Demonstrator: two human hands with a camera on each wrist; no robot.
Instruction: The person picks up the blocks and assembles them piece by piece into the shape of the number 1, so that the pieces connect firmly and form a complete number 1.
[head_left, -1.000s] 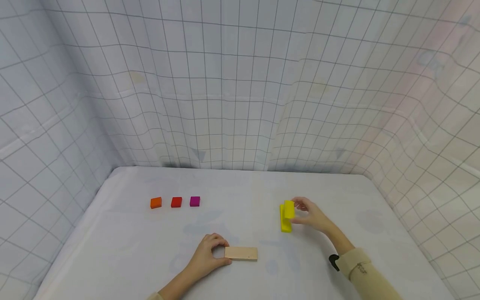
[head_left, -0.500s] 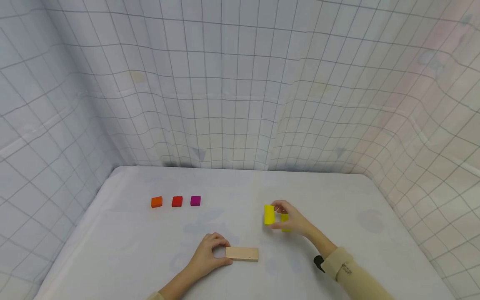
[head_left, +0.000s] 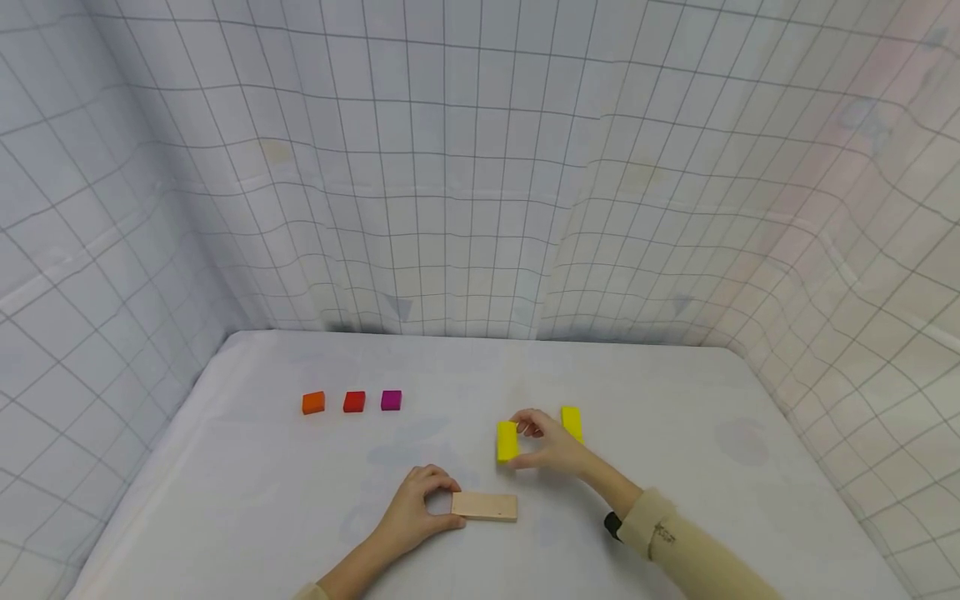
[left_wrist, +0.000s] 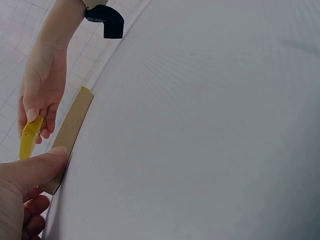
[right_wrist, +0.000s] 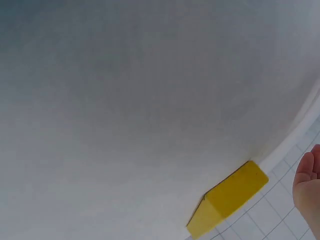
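In the head view the left hand (head_left: 412, 512) pinches the left end of a pale wooden block (head_left: 486, 507) lying on the white-covered table. In the left wrist view its thumb (left_wrist: 42, 165) presses the block's edge. The right hand (head_left: 551, 442) holds a yellow block (head_left: 507, 442) between thumb and fingers, above and slightly right of the wooden one. Another yellow block (head_left: 572, 422) lies behind that hand, partly hidden by it. The right wrist view shows a yellow block (right_wrist: 235, 192); which of the two it is, I cannot tell.
Toward the far left of the table (head_left: 262, 483), an orange block (head_left: 313, 403), a red block (head_left: 355, 402) and a purple block (head_left: 392, 400) lie in a spaced row. Grid-patterned curtains (head_left: 480, 208) surround the back and sides.
The right hand has lifted one yellow block off the other and carried it left, nearer the wooden block. The second yellow block stays put. The left hand holds still.
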